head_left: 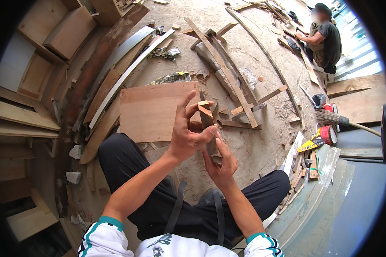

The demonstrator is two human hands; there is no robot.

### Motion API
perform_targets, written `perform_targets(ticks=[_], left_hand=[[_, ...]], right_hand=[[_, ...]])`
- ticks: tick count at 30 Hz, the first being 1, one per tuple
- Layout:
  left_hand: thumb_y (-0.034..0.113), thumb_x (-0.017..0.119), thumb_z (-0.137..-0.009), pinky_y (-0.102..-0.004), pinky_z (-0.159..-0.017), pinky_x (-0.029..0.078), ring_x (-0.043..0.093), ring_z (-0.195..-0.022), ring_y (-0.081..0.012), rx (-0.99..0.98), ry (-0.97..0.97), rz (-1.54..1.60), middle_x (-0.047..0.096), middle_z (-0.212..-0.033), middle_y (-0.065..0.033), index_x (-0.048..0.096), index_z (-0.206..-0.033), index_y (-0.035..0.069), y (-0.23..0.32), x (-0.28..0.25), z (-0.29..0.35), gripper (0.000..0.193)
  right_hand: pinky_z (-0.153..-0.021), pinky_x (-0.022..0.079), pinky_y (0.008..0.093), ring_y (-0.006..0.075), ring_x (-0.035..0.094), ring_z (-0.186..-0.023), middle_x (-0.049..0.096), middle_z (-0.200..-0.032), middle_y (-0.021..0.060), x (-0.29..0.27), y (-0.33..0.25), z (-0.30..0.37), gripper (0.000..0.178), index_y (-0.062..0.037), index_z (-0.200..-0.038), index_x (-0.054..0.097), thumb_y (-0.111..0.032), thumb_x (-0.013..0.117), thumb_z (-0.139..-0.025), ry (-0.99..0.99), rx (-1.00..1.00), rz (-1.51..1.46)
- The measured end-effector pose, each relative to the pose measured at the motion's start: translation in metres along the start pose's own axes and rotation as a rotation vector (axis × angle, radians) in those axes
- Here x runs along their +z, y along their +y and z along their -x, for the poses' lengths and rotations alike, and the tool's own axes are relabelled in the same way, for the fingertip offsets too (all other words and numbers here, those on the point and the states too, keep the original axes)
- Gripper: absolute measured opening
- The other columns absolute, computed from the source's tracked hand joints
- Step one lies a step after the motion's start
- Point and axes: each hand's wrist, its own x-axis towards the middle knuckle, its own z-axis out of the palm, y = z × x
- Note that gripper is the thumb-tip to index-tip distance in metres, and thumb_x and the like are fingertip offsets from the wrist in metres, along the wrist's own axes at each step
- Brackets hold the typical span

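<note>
Up in front of me, a narrow dark wooden block (206,120) with a pale end stands nearly upright between my hands. My left hand (185,132) grips its upper part, thumb across the near side and index finger pointing up. Lower down, my right hand (222,166) closes round the bottom of the block, its fingertips close to my left thumb. A small rounded piece shows at my right fingers; I cannot tell what it is. Behind my left hand a flat reddish plywood board (152,112) lies on the floor before my knees.
Long boards and a white strip (131,77) lie at left beside wooden shelving (23,115). Ahead are crossed wooden battens (223,64). At right lie a yellow-handled saw (311,143), a brush (334,118), open cans (329,134) and glass sheets (315,188). Another person (324,40) crouches far right.
</note>
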Motion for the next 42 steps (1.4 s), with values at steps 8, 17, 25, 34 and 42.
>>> perform_targets(ticks=[8,17,25,34,42], left_hand=[[0.005,0.072,-0.088,-0.0331,-0.081,0.063,0.073,-0.093,-0.0247,-0.012,0.011,-0.108,0.051,-0.139,-0.0181,0.020,-0.155,0.006,-0.006,0.000,0.003,0.085],[0.018,0.081,-0.084,-0.0278,-0.074,0.061,0.071,-0.090,-0.0188,0.008,0.057,-0.142,0.053,-0.140,-0.0182,0.026,-0.152,-0.002,-0.006,0.001,0.003,0.089],[0.023,0.081,-0.084,-0.0278,-0.074,0.060,0.072,-0.091,-0.0198,-0.003,0.080,-0.197,0.056,-0.140,-0.0165,0.026,-0.153,-0.005,-0.004,0.001,0.004,0.093],[0.013,0.072,-0.091,-0.0301,-0.080,0.062,0.072,-0.094,-0.0217,-0.003,0.054,-0.176,0.052,-0.141,-0.0185,0.024,-0.154,-0.002,-0.008,-0.001,0.002,0.081],[0.020,0.076,-0.090,-0.0293,-0.080,0.061,0.070,-0.094,-0.0191,-0.056,0.116,-0.173,0.056,-0.136,-0.0149,0.032,-0.150,-0.002,-0.016,-0.002,-0.002,0.078]], right_hand=[[-0.089,0.060,0.0417,0.0405,0.067,-0.111,0.065,-0.120,0.0309,-0.002,0.009,0.004,0.050,0.0038,-0.124,0.054,0.008,0.076,-0.079,-0.036,0.018,-0.007],[-0.089,0.060,0.0410,0.0397,0.068,-0.110,0.066,-0.118,0.0297,-0.002,-0.002,0.000,0.052,0.0057,-0.125,0.053,0.003,0.079,-0.080,-0.065,0.122,-0.030],[-0.089,0.060,0.0409,0.0386,0.068,-0.110,0.067,-0.119,0.0281,-0.004,-0.002,0.000,0.053,0.0064,-0.127,0.053,0.002,0.078,-0.081,-0.105,0.152,-0.017],[-0.089,0.059,0.0408,0.0391,0.067,-0.111,0.065,-0.121,0.0292,-0.001,0.000,0.000,0.053,0.0072,-0.129,0.053,0.003,0.077,-0.082,-0.093,0.135,-0.015],[-0.088,0.059,0.0389,0.0363,0.069,-0.109,0.066,-0.120,0.0290,0.009,0.008,0.003,0.052,0.0086,-0.130,0.052,0.004,0.076,-0.084,-0.048,0.125,0.016]])
